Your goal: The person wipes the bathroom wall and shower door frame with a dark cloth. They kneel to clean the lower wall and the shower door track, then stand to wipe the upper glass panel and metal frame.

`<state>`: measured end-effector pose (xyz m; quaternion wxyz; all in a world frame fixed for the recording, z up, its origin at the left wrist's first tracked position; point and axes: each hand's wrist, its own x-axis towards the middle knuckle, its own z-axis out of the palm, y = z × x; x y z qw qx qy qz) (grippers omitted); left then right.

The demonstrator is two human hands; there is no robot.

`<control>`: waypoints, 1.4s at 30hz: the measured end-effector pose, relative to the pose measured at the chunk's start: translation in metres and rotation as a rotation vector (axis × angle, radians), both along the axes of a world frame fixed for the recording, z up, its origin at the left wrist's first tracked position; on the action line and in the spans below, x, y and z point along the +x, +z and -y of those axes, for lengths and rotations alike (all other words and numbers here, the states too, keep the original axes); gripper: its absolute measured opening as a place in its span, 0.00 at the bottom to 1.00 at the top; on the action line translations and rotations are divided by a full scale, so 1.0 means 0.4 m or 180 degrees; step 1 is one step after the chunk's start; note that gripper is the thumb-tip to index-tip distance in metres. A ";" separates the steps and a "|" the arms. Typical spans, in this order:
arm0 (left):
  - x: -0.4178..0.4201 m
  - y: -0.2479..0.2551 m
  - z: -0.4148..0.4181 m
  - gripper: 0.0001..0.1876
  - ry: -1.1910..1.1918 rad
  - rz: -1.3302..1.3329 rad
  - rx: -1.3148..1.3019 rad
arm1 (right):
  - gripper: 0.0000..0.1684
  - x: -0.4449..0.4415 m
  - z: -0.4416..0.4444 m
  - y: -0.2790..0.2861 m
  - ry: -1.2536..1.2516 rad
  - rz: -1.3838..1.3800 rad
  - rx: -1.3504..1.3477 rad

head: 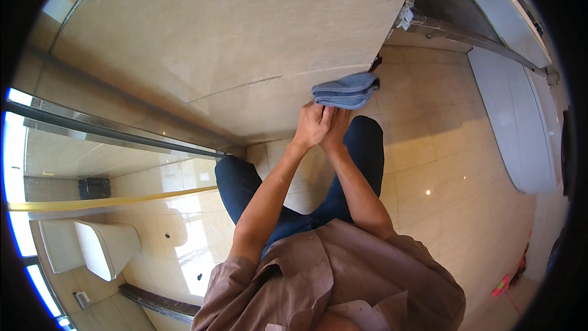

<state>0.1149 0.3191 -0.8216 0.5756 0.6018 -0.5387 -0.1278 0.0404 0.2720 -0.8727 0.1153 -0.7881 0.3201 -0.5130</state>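
A folded blue-grey cloth [347, 90] with stitched edges is held out in front of me, close to the beige tiled wall. My left hand [312, 122] and my right hand [337, 124] meet just below it, touching each other at the near edge of the cloth. The cloth hides the fingertips, so how each hand grips it is partly hidden. Both forearms reach forward between my bent knees.
The beige wall [220, 32] rises ahead. A glass partition edge [115, 135] and a white toilet [98, 248] are on the left. At right stand a white bathtub [514, 119] and a dark metal beam [473, 39]. A pink brush-like object [500, 285] lies lower right.
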 end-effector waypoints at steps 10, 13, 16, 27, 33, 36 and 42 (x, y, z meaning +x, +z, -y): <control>0.003 0.183 -0.004 0.09 0.1226 0.0765 0.0425 | 0.26 -0.022 -0.023 0.133 0.0082 0.0698 -0.0056; 0.010 0.228 -0.011 0.11 0.1461 0.0924 0.0280 | 0.26 -0.006 -0.016 0.191 0.0085 0.0736 -0.0173; 0.039 0.232 -0.051 0.09 0.1762 0.0797 0.0116 | 0.28 0.021 -0.060 0.243 0.0456 0.0759 -0.0164; 0.290 0.294 -0.345 0.10 0.3399 0.1147 0.0787 | 0.26 0.292 -0.259 0.320 0.2115 0.0603 0.0663; 0.358 0.390 -0.453 0.13 0.3392 0.0984 0.0952 | 0.16 0.433 -0.340 0.369 0.3141 0.0658 0.2003; 0.385 0.371 -0.449 0.16 0.3425 0.0682 0.0308 | 0.11 0.479 -0.360 0.400 0.3220 0.0738 0.2278; 0.389 0.247 -0.454 0.21 0.3342 0.0174 0.1007 | 0.17 0.501 -0.374 0.260 0.2633 0.0454 0.1972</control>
